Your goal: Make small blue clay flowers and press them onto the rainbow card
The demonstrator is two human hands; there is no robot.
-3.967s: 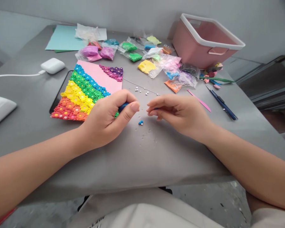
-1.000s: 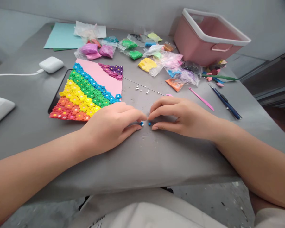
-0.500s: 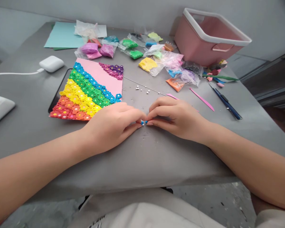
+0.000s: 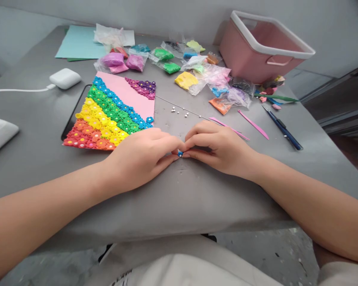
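Note:
Thumb and fingers of my left hand (image 4: 150, 153) are closed on a tiny blue clay flower (image 4: 180, 154) with a white ball on it. My right hand (image 4: 217, 145) pinches in from the other side, its fingertips touching the blue clay. The fingers hide most of the piece. Beyond my left hand lies a pink card (image 4: 122, 92), with bands of red, orange, yellow, green, blue and purple clay flowers covering much of it. The card rests over a dark flat tray or tablet (image 4: 74, 115). Small white balls (image 4: 179, 113) lie past my fingertips, beside a thin metal needle (image 4: 170, 103).
Bags of coloured clay, including a yellow one (image 4: 186, 80), spread along the back. A pink bin (image 4: 256, 55) stands back right. Pink modelling tools (image 4: 253, 124) and a dark blue pen-like tool (image 4: 283, 128) lie right. A white earbud case (image 4: 65, 79) with a cable is at left.
My right fingertips have moved slightly left, bringing their bit of blue clay against the flower in my left hand. The left hand has stayed nearly still.

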